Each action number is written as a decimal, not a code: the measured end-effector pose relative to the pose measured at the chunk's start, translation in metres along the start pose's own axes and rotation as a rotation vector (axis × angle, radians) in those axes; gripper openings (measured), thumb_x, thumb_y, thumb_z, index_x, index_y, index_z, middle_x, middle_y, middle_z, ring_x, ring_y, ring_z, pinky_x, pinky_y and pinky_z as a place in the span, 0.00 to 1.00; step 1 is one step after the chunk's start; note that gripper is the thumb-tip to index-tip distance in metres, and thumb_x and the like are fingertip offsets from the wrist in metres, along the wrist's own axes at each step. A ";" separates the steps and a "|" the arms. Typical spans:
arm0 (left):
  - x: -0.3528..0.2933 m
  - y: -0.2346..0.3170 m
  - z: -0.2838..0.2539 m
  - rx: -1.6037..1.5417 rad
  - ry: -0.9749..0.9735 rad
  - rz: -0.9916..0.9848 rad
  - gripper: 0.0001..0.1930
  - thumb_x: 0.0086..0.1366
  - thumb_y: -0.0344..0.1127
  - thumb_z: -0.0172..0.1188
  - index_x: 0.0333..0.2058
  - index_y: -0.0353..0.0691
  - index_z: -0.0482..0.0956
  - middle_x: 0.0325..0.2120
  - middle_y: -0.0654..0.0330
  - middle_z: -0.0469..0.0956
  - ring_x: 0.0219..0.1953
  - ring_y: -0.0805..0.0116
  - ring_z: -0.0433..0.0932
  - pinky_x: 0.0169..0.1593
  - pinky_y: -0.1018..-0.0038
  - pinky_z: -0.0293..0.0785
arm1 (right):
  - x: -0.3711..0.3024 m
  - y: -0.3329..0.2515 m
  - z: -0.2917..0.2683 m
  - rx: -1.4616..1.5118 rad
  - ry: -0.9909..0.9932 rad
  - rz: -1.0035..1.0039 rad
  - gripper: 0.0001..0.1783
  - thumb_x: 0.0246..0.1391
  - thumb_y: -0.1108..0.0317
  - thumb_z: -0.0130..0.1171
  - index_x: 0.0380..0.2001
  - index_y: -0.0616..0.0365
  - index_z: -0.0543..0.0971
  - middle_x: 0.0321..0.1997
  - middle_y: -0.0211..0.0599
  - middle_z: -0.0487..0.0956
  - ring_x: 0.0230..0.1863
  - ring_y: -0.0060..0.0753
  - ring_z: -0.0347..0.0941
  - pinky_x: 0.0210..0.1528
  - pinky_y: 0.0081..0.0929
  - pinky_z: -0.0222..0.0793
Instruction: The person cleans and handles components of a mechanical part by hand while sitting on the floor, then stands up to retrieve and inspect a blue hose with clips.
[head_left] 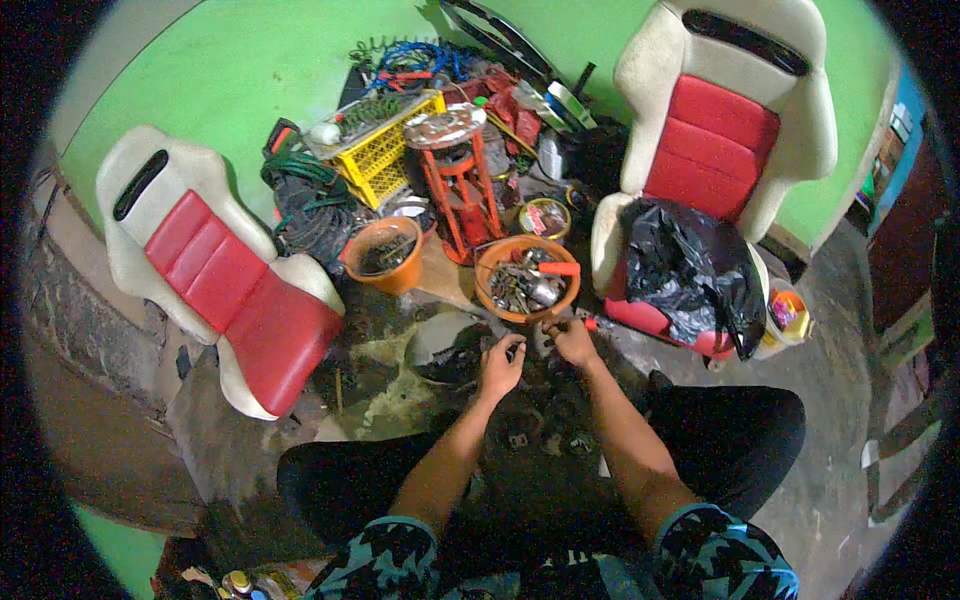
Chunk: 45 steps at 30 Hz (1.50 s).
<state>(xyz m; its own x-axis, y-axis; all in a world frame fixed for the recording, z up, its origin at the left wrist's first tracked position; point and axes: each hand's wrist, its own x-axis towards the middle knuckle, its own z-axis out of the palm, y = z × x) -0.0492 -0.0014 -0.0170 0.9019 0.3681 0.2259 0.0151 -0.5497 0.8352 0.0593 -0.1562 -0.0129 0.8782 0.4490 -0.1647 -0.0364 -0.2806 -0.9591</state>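
The left hand [502, 368] is held with its fingers bent toward the thumb, and a small dark patch [515, 351] is seen at its fingertips; whether this is a held piece or only shadow cannot be told. The right hand [571, 342], near the left hand but apart from it, is curled with its fingers turned down and inward; whether anything is gripped in it cannot be told either. Just beyond both hands, nearest to the right, an orange bowl [503, 311] is set. It is round and wide-mouthed, and it is heaped with metal parts [512, 288], grey and dark, small and jumbled. Among them a silvery cylinder [545, 291] is laid on the side toward the right hand, and a bright red handle [558, 268] is laid across the far right part of the heap. Just right of the right hand, a small red tip [591, 323] is seen. Farther out, to the left of the left hand, an orange bucket [402, 280] is filled with dark pieces. Beyond the bowl, as seen from the hands, a red metal stand [470, 195] is placed upright. To the right of the right hand, a black plastic bag [690, 275] is rested on a red and cream seat [712, 140].
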 end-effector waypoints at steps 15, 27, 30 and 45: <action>-0.076 -0.097 0.093 0.379 -1.028 0.126 0.49 0.44 0.59 0.72 0.65 0.59 0.59 0.64 0.43 0.57 0.58 0.42 0.69 0.58 0.56 0.69 | -0.046 0.168 -0.078 -0.738 -0.176 -0.106 0.19 0.46 0.57 0.65 0.39 0.56 0.82 0.37 0.54 0.81 0.40 0.56 0.78 0.44 0.44 0.74; -0.099 -0.071 0.077 0.776 -1.151 0.110 0.56 0.39 0.51 0.77 0.67 0.61 0.53 0.68 0.46 0.50 0.63 0.43 0.63 0.58 0.43 0.65 | -0.070 0.122 -0.023 -1.182 -0.600 0.137 0.30 0.44 0.61 0.62 0.55 0.44 0.75 0.53 0.41 0.78 0.60 0.48 0.69 0.65 0.72 0.41; -0.103 -0.072 0.079 0.790 -1.094 0.181 0.55 0.41 0.50 0.76 0.67 0.60 0.53 0.68 0.52 0.53 0.66 0.46 0.59 0.60 0.36 0.58 | -0.075 0.112 -0.022 -1.086 -0.549 0.048 0.30 0.44 0.65 0.61 0.55 0.46 0.75 0.56 0.40 0.77 0.62 0.46 0.68 0.65 0.75 0.37; -0.117 -0.107 0.084 0.612 -1.041 -0.003 0.44 0.51 0.50 0.70 0.65 0.62 0.58 0.56 0.57 0.73 0.59 0.50 0.69 0.62 0.29 0.45 | -0.091 0.138 -0.019 -1.432 0.068 -0.432 0.23 0.34 0.64 0.67 0.41 0.48 0.82 0.46 0.43 0.81 0.56 0.48 0.74 0.67 0.70 0.37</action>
<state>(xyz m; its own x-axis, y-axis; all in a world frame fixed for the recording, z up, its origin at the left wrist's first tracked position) -0.1204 -0.0488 -0.1747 0.8128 -0.2563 -0.5231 -0.0346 -0.9177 0.3958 -0.0166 -0.2525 -0.1259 0.7204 0.6841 0.1142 0.6753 -0.7294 0.1092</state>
